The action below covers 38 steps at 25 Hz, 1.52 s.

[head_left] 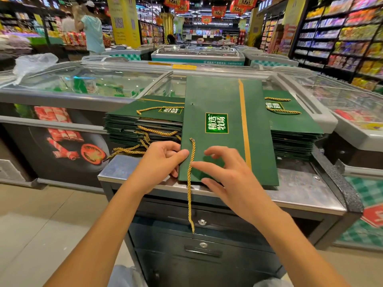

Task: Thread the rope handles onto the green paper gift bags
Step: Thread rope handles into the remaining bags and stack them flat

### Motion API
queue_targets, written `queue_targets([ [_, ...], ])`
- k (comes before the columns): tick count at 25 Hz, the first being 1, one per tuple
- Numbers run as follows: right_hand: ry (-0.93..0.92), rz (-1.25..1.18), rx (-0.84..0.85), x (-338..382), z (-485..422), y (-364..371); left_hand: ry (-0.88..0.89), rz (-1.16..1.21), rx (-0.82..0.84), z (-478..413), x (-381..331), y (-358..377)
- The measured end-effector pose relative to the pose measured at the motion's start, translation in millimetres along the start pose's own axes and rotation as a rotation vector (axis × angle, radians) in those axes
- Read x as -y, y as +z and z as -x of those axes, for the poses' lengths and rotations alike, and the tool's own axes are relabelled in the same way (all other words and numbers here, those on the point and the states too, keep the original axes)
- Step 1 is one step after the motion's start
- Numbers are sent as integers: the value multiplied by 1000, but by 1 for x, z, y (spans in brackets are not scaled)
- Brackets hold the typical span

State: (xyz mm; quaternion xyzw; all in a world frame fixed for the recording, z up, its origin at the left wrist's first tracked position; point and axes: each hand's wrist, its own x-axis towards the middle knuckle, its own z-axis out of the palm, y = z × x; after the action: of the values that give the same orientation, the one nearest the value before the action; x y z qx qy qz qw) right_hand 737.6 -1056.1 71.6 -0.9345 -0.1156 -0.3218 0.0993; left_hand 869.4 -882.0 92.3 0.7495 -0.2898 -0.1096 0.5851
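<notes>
One flat green bag [223,146], matte paper, lies mid-counter, near end at the edge, overlapping two stacks. It has one gold vertical stripe [244,125] and one green label [216,123] with white characters "精选牧场". Two small punched holes on its left side: the far hole [192,104] is empty, the near hole [191,139] has one twisted gold rope [189,183] through it. The rope runs down the bag and hangs over the near edge of the counter [300,187], which is brushed metal with dark drawers below.

Left hand [159,160] clamps the bag's left edge, thumb on top, fingers curled underneath. Right hand [226,175] rests on the bag, relaxed, index tip touching the rope, thumb apart from it, nothing pinched.

Left stack [145,121] and right stack [294,129] are folded green bags with rope handles fitted on the top bags. Bunch of loose ropes [128,150] near left. Glass-lidded freezer [93,79] sits far behind.
</notes>
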Motion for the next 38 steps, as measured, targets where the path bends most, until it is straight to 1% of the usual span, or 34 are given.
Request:
queue_targets([
  [2,-67,24,38,5,-16,9,25,-16,-1,2,-1,-1],
  [4,-126,82,22,4,-23,12,37,-26,5,3,1,-3],
  [6,-124,89,0,-1,-24,12,31,-1,-6,3,4,-5],
  [7,-68,23,-21,-4,-23,12,29,9,-14,3,5,-5],
  [8,32,-94,-56,-7,-23,11,35,-4,-23,4,6,-4],
  [10,213,-323,-141,-12,-22,8,92,-91,-83,6,6,1],
  [11,277,-375,-165,-12,-22,7,146,-131,-138,7,7,4],
  [13,340,-426,-183,-11,-23,5,283,-175,-215,13,8,6],
  [14,360,-447,-199,-10,-24,5,341,-194,-200,16,8,6],
  [15,377,-468,-220,-9,-23,4,367,-208,-147,19,7,7],
  [17,397,-496,-264,-10,-23,3,349,-257,-23,22,5,9],
  [19,403,-505,-276,-11,-23,2,358,-291,-6,21,4,13],
  [22,426,-559,-272,-10,-22,1,331,-200,-61,20,-1,12],
  [25,402,-646,-263,-10,-21,-2,256,23,-171,13,-12,9],
  [27,358,-696,-204,-10,-19,-2,206,117,-282,4,-25,10],
  [28,343,-720,-162,-10,-18,-2,187,130,-310,0,-32,12],
  [31,312,-688,-79,-9,-17,0,149,159,-299,-11,-47,18],
  [33,312,-698,-83,-10,-17,-2,147,162,-278,-15,-51,21],
  [35,353,-808,-136,-11,-17,-7,148,133,-260,-16,-49,22],
  [37,409,-939,-217,-12,-16,-11,182,60,-237,-10,-42,21],
  [38,430,-991,-243,-12,-16,-13,235,-16,-206,-5,-36,20],
])
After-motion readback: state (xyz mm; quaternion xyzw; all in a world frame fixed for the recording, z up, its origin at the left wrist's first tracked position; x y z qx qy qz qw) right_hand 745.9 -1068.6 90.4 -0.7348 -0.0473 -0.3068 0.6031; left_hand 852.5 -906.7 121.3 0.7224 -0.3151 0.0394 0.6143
